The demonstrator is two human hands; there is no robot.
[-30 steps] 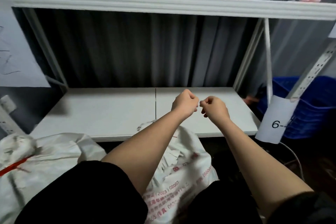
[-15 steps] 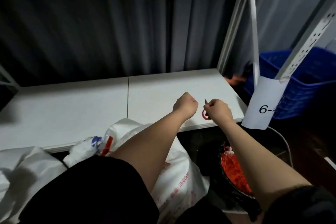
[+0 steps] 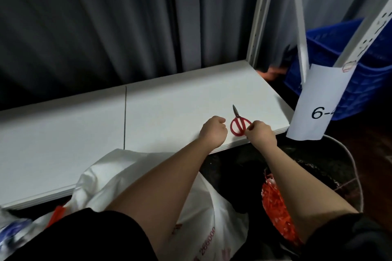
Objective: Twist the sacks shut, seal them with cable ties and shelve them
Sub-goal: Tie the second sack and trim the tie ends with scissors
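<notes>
A: Both hands are up at the front edge of the white shelf (image 3: 169, 112), close together but not touching. The left hand (image 3: 212, 131) is balled into a fist, and I can't make out anything inside it.

B: And the right hand (image 3: 260, 134)?

A: Fingers curled in as well, knuckles facing us, right against the red loop handles of a pair of scissors (image 3: 239, 124). It touches the handles, but whether the fingers are actually through a loop, I cannot tell from this angle.

B: How do the scissors lie?

A: Flat on the shelf, blades closed, tip pointing away from the person, sitting between the two hands.

B: Where's the sack?

A: A white sack (image 3: 127, 174) is down below the shelf's front edge, under the left forearm, its top leaning over the shelf lip. Red printed lettering shows on its lower part. Another white sack (image 3: 12, 229), with blue marks, sits at the far left bottom corner, and a strip of red (image 3: 56, 214) shows just beside it.

B: Any cable ties?

A: Under the right forearm there's a dark bin (image 3: 331, 176) with a heap of red strands (image 3: 275, 203) inside; too blurred to say what they are.

B: Off to the right?

A: A paper label (image 3: 318, 104) reading "6-" hangs from the perforated white upright (image 3: 371, 27), with a blue crate (image 3: 360, 82) behind it. A dark pleated curtain (image 3: 106, 23) backs the shelf.
</notes>
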